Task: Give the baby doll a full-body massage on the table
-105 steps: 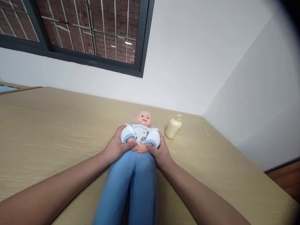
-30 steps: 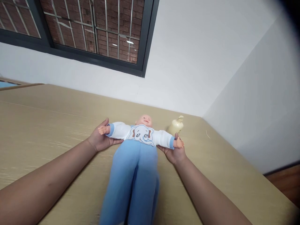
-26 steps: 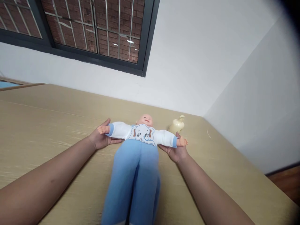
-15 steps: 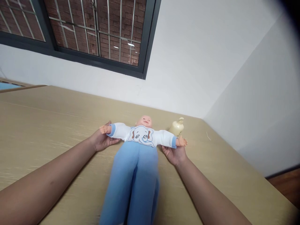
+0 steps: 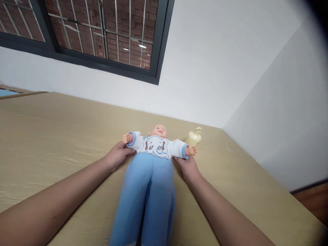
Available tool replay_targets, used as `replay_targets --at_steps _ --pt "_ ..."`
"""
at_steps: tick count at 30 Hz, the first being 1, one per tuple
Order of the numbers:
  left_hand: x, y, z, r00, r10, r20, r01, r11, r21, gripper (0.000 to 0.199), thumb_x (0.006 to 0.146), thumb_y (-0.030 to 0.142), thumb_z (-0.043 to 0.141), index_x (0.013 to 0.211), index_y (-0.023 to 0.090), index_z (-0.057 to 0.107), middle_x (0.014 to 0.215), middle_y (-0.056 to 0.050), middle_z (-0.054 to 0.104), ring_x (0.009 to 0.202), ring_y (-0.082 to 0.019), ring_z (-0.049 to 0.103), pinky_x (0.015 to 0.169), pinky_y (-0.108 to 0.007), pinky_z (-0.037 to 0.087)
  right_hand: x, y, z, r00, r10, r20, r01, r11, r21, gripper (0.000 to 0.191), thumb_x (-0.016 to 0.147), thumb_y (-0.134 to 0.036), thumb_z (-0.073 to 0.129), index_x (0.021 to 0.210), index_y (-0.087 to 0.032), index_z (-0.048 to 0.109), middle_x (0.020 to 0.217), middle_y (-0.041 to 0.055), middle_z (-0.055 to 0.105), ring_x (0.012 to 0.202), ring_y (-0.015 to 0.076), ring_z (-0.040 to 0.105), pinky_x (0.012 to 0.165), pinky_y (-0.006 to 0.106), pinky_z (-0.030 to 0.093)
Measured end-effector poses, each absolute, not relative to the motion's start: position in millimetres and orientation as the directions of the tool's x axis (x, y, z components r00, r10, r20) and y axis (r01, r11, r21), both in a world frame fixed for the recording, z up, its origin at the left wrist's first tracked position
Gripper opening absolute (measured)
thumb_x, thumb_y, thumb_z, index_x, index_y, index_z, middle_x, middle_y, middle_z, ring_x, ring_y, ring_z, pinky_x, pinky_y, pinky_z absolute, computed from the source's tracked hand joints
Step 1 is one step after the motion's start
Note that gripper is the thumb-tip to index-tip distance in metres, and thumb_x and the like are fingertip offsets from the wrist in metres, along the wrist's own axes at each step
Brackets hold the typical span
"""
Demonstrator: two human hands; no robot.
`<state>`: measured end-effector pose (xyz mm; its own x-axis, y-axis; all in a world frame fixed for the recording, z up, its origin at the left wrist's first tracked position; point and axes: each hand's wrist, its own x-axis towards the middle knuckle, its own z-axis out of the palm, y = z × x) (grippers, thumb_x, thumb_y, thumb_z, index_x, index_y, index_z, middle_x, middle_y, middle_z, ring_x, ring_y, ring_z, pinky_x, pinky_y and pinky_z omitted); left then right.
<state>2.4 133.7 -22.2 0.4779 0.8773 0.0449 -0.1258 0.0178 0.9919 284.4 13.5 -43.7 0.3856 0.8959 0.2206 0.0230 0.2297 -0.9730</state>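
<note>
While the left hand and right hand, too hidden to tell their grip, meet its white blue-cuffed sleeves, the blue-trousered baby doll lies face-up on the tan surface; even, gentle support seems best.

Facing you, a doll lies on its back on the tabletop, bald head toward twelve o'clock. Its arms spread toward roughly ten and three. It wears a white top with pale-blue cuffs, an elephant patch and blue trousers, legs running toward six.
</note>
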Motion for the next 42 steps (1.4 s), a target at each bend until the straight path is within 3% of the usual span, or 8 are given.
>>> replay_targets --at_steps 8,17,22,28,31,36,39,42 --pt "9.0 110.3 -8.9 0.565 0.805 0.18 0.102 -0.285 0.953 0.056 0.089 0.054 0.065 0.131 0.017 0.063 0.129 -0.011 0.069 0.123 -0.036 0.062 0.102 -0.043 0.051 270.0 4.3 -37.0 0.252 0.915 0.315 0.303 0.234 -0.924 0.051 0.083 -0.032 0.072 0.13 -0.019 0.061 0.131 0.0098 0.069 0.124 0.0311 0.063 0.113 0.052 0.045" --pt "3.7 137.9 -27.1 0.387 0.908 0.159 0.392 -0.319 0.863 0.067 0.093 0.07 0.043 0.111 0.014 0.075 0.121 -0.015 0.073 0.121 -0.041 0.061 0.107 -0.045 0.045 281.9 19.4 -49.1 0.479 0.877 -0.046 -0.354 0.146 -0.924 0.059 0.078 -0.039 0.083 0.131 -0.028 0.06 0.132 0.005 0.069 0.118 0.0266 0.068 0.095 0.042 0.062" --pt "-6.9 137.3 -22.0 0.567 0.799 0.198 0.556 -0.549 0.624 0.059 0.099 0.059 0.036 0.119 0.019 0.074 0.135 -0.013 0.066 0.13 -0.037 0.055 0.11 -0.045 0.041 294.0 24.6 -47.8 0.562 0.82 -0.108 -0.424 0.174 -0.889 0.05 0.074 -0.033 0.086 0.119 -0.025 0.066 0.124 0.0042 0.073 0.106 0.0226 0.072 0.083 0.032 0.066" --pt "-2.2 99.4 -4.4 0.651 0.759 0.018 0.739 -0.639 0.211 0.034 0.092 0.042 0.051 0.096 0.015 0.071 0.097 -0.018 0.071 0.091 -0.036 0.068 0.08 -0.047 0.053 314.5 33.0 -64.0 0.685 0.727 -0.044 -0.301 0.227 -0.926 0.056 0.067 -0.029 0.09 0.118 -0.023 0.068 0.113 0.0041 0.076 0.093 0.0221 0.075 0.071 0.03 0.066" --pt "3.5 72.7 -0.2 0.7 0.713 0.048 0.701 -0.698 0.146 0.024 0.084 0.027 0.059 0.103 0.014 0.068 0.101 -0.019 0.069 0.091 -0.035 0.068 0.078 -0.047 0.055 319.1 35.4 -72.0 0.695 0.719 -0.007 -0.277 0.259 -0.925 0.056 0.068 -0.029 0.089 0.119 -0.023 0.067 0.107 0.0038 0.078 0.092 0.024 0.076 0.073 0.033 0.067" --pt "7.5 46.4 -11.6 0.831 0.308 0.463 0.342 -0.94 0.01 0.066 0.083 0.01 0.059 0.147 0.017 0.046 0.149 -0.023 0.046 0.135 -0.039 0.048 0.105 -0.056 0.046 317.6 34.9 -71.9 0.695 0.718 -0.024 -0.301 0.26 -0.918 0.058 0.066 -0.028 0.089 0.119 -0.022 0.066 0.104 0.0034 0.078 0.09 0.0242 0.076 0.076 0.036 0.067" --pt "10.5 40.7 -16.5 0.817 -0.063 0.573 0.007 -0.993 -0.12 0.053 0.091 0.014 0.061 0.141 0.027 0.054 0.151 -0.014 0.048 0.142 -0.036 0.041 0.111 -0.055 0.043 314.5 33.1 -65.2 0.675 0.736 -0.043 -0.344 0.263 -0.901 0.058 0.065 -0.027 0.089 0.118 -0.02 0.066 0.104 0.0047 0.078 0.089 0.0244 0.076 0.076 0.037 0.067" --pt "13.6 38.3 -14.7 0.753 -0.181 0.633 -0.113 -0.983 -0.147 0.036 0.096 0.018 0.061 0.132 0.025 0.063 0.138 -0.012 0.06 0.135 -0.032 0.049 0.111 -0.052 0.046 311.4 31.1 -56.6 0.661 0.748 -0.056 -0.39 0.279 -0.878 0.054 0.067 -0.026 0.088 0.116 -0.018 0.067 0.101 0.0063 0.079 0.088 0.0253 0.077 0.078 0.038 0.066"
